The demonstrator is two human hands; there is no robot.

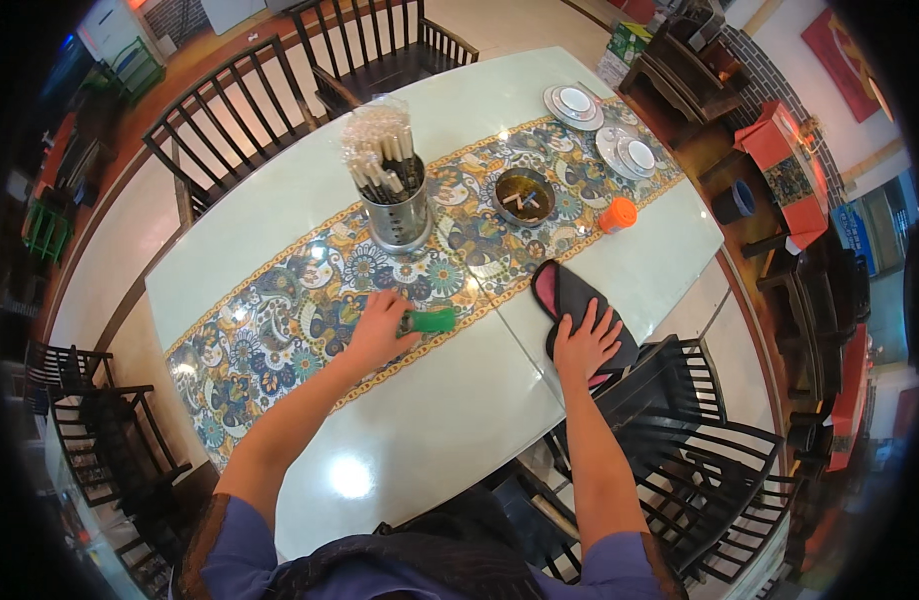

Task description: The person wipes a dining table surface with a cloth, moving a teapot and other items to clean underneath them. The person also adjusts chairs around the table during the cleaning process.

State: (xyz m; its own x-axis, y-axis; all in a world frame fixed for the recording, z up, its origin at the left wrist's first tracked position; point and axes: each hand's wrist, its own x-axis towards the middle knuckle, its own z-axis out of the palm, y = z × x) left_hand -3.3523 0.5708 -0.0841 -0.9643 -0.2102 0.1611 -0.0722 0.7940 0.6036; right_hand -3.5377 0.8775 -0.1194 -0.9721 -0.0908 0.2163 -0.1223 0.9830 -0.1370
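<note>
My left hand (pixel 382 332) is closed around a small green object (pixel 430 320) over the patterned runner (pixel 310 290). The object's flat green end sticks out to the right of my fingers, and its kind does not show clearly. Fingers spread, my right hand (pixel 587 347) lies flat on a black soft item (pixel 580 292) with a pink inner side. This item rests near the table's right front edge, and part of it is hidden under my palm.
A metal holder (pixel 400 222) full of wrapped chopsticks stands beyond my left hand. Farther right are a brown ashtray (pixel 525 197) with cigarette butts, an orange-capped container (pixel 618 214) and white plates (pixel 574 106). Dark wooden chairs (pixel 230 120) surround the white table (pixel 430 420).
</note>
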